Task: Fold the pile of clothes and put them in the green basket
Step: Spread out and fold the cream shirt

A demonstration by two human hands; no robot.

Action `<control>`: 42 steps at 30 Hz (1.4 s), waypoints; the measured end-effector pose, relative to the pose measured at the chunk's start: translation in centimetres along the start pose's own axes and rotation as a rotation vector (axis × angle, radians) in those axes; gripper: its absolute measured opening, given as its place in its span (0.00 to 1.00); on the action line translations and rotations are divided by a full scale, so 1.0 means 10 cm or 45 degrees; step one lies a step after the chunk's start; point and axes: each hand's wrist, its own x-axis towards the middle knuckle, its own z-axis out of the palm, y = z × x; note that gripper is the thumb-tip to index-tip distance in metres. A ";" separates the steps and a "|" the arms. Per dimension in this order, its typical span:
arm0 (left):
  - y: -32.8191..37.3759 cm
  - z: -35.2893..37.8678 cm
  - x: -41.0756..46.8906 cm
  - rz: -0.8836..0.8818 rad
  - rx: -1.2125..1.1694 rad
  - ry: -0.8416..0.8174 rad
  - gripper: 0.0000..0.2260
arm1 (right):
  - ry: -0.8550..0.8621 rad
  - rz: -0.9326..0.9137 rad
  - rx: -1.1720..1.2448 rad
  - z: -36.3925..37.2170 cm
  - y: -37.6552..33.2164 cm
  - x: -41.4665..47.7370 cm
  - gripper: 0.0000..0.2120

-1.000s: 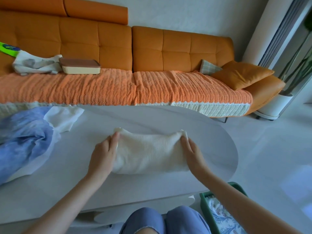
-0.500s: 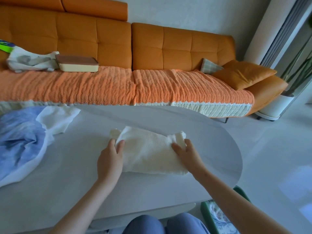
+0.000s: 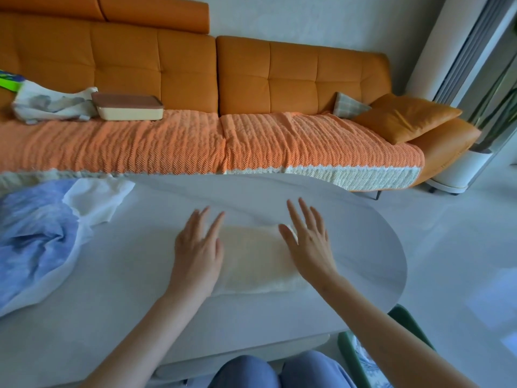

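A cream knitted garment (image 3: 256, 259) lies folded into a flat rectangle in the middle of the white oval table (image 3: 358, 247). My left hand (image 3: 199, 247) lies flat on its left end, fingers straight and spread. My right hand (image 3: 309, 242) lies flat on its right end in the same way. At the table's left end sits the pile: a blue patterned cloth (image 3: 30, 242) with a white cloth (image 3: 96, 198) beside it. The green basket (image 3: 404, 322) stands on the floor at the lower right, partly hidden by my right arm, with a floral fabric inside.
An orange sofa (image 3: 251, 77) with a knitted cover runs behind the table. On it lie a lidded box (image 3: 128, 106), a printed bag (image 3: 50, 103) and cushions (image 3: 402, 116). A potted plant (image 3: 475, 161) stands at the far right. My knees (image 3: 279, 372) are under the table's near edge.
The garment was folded over toward the middle into a smaller rectangle. Both hands let go of its edges and now lie flat on it with fingers spread.
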 end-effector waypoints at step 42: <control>0.87 0.65 0.11 -0.278 -0.714 -0.521 0.20 | -0.449 0.634 0.770 -0.84 1.11 -0.99 0.26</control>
